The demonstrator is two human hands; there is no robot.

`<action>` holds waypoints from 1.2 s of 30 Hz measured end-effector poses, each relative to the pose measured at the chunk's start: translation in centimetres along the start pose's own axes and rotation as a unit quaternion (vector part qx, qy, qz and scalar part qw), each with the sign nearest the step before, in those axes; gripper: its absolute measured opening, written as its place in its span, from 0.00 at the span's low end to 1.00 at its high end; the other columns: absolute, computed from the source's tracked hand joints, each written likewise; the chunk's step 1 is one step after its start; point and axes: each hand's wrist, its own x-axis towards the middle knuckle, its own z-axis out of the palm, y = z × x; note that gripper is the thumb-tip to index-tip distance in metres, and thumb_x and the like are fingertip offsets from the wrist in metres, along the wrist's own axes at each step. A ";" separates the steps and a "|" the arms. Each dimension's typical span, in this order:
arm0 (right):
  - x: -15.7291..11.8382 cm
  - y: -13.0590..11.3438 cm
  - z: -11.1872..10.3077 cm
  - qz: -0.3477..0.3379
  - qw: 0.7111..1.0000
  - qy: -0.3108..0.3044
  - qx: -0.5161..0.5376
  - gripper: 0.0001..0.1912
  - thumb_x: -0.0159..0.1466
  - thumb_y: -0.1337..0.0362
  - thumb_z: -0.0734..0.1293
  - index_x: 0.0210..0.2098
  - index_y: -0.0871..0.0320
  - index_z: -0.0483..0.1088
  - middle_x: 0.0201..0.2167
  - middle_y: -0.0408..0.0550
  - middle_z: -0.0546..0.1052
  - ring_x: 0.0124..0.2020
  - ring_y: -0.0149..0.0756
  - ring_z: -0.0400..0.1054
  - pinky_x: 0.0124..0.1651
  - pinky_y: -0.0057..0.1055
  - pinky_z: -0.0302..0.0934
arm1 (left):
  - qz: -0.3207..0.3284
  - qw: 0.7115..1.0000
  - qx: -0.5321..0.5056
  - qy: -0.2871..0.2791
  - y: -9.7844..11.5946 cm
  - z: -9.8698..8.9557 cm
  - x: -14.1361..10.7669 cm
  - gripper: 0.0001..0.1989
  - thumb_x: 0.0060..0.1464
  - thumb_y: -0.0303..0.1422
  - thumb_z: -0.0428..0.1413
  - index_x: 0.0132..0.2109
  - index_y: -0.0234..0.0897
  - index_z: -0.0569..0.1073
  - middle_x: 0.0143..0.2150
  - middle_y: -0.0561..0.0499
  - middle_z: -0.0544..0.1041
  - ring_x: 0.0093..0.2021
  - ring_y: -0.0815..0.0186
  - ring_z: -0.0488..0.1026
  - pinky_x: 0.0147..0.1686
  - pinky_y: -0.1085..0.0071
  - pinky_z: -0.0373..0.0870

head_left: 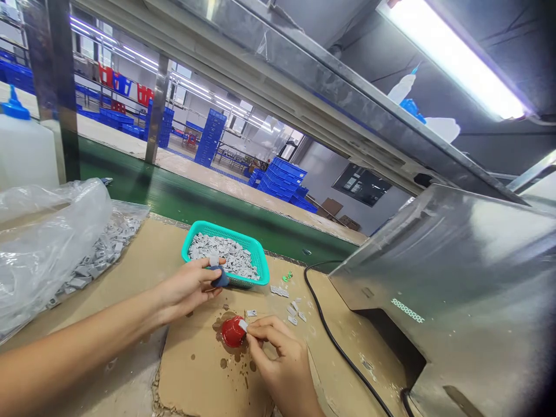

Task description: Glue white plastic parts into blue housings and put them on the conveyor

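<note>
My left hand (191,288) grips a dark blue pad (220,279) near the front rim of a turquoise basket (263,267). Something whitish shows at its index finger; I cannot tell if it is a part or a wrapping. Between thumb and fingertips, my right hand (282,354) pinches a small light grey plastic piece (244,325) at the upper right edge of a red cup (233,333). Whether the piece touches the cup is unclear. Beside that hand lies a single grey piece (251,313) on the cardboard (195,370). Many similar pieces (223,252) fill the basket.
A clear plastic bag (56,237) of grey parts covers the left side. Several loose pieces (292,313) lie right of the basket, near a black cable (332,333). A metal housing (469,278) stands at right; a green belt (169,191) runs behind the basket.
</note>
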 end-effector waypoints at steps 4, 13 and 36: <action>-0.1 0.1 0.1 -0.009 1.000 0.007 0.001 0.07 0.55 0.73 0.61 0.25 0.60 0.70 0.25 0.48 0.71 0.27 0.32 0.66 0.31 0.26 0.62 | 0.028 0.998 0.044 -0.038 -0.1 -0.4 0.2 0.08 0.47 0.22 0.53 0.37 0.33 0.69 0.32 0.50 0.72 0.32 0.73 0.68 0.34 0.77 0.63; 1.3 -1.1 -1.2 -0.023 0.999 0.027 -0.013 0.08 0.53 0.74 0.62 0.24 0.60 0.71 0.23 0.47 0.72 0.26 0.32 0.67 0.28 0.25 0.62 | 0.030 0.994 0.088 -0.059 0.0 -1.2 0.7 0.14 0.40 0.23 0.57 0.38 0.36 0.69 0.34 0.51 0.73 0.36 0.69 0.69 0.41 0.72 0.62; 4.3 -2.4 -0.1 0.102 0.979 0.054 0.169 0.04 0.50 0.69 0.66 0.24 0.59 0.74 0.28 0.49 0.73 0.31 0.34 0.69 0.33 0.28 0.68 | 0.065 0.963 0.184 -0.184 -0.5 -0.4 -0.5 0.06 0.47 0.28 0.53 0.35 0.37 0.64 0.33 0.54 0.68 0.37 0.70 0.64 0.37 0.75 0.57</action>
